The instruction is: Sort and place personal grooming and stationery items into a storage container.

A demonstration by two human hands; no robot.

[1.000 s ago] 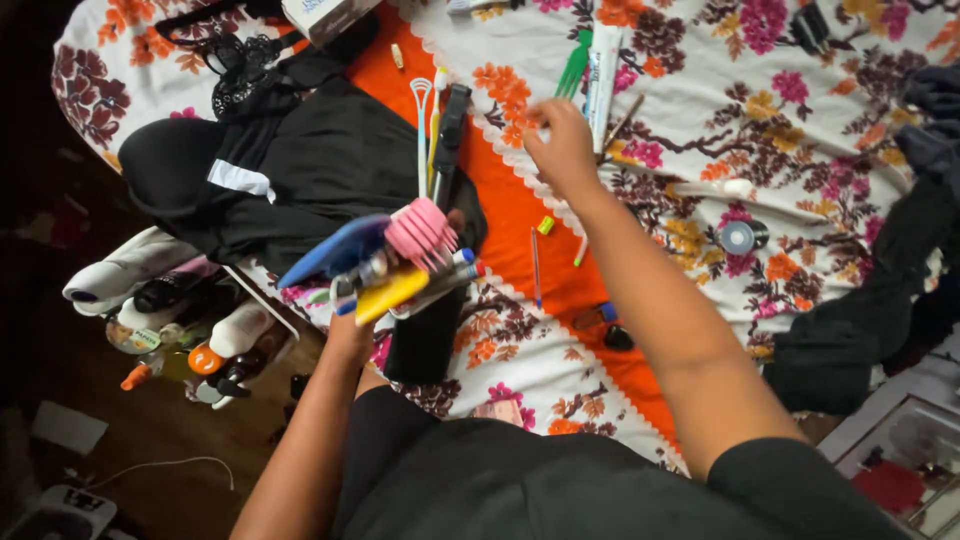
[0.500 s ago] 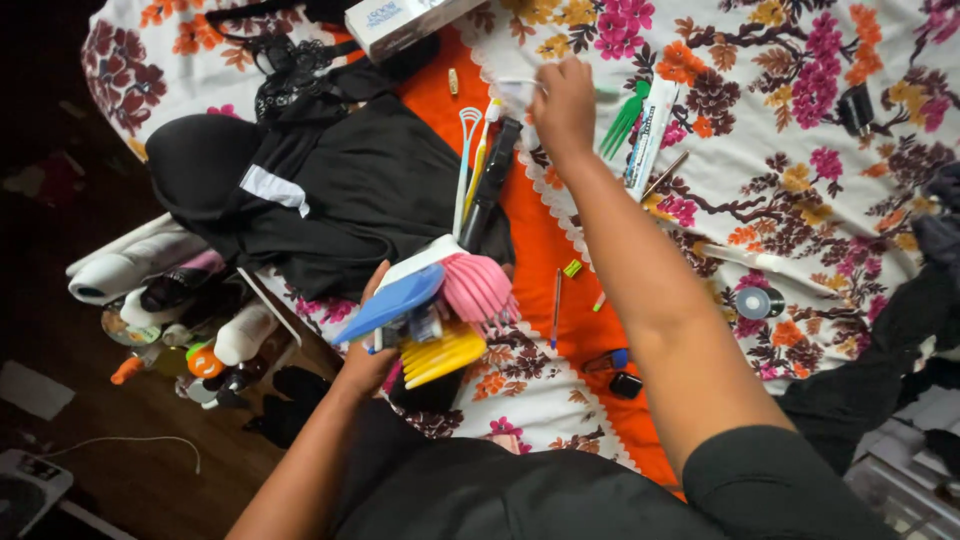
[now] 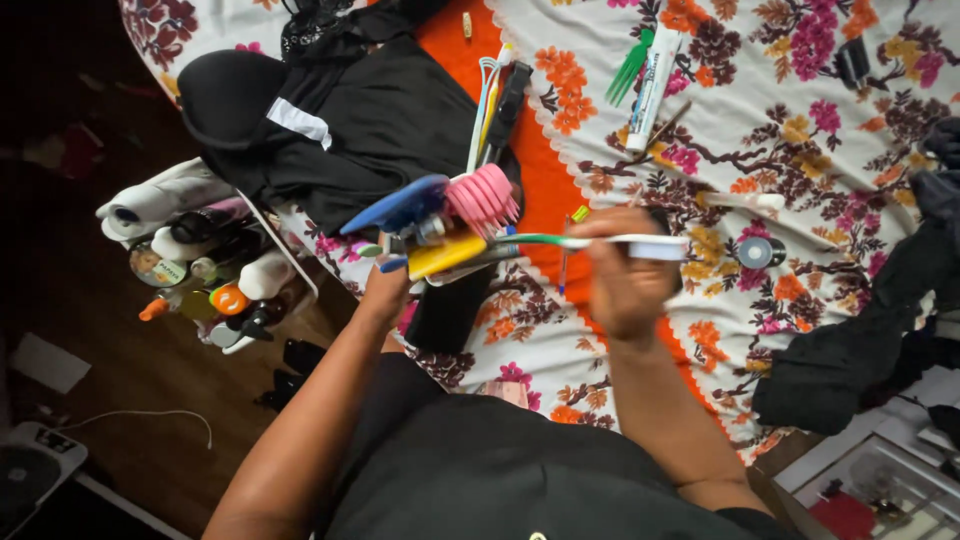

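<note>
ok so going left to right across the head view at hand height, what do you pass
bottles in a rack → left hand gripping a bundle of combs and brushes → right hand holding a toothbrush → round silver tin → black cloth

Counts, bed plus what's in hand:
- hands: 2, left hand [image 3: 385, 290], right hand [image 3: 625, 285]
- toothbrush [image 3: 590, 241]: 1, in right grip
- left grip bundle: 1 blue brush [image 3: 395, 205], 1 pink comb [image 3: 482, 195], 1 yellow comb [image 3: 445, 256]
- tube [image 3: 655, 75]: 1, near bed's top edge
- green comb [image 3: 630, 65]: 1
- tape roll [image 3: 755, 252]: 1
- black garment pile [image 3: 350, 120]: 1
</note>
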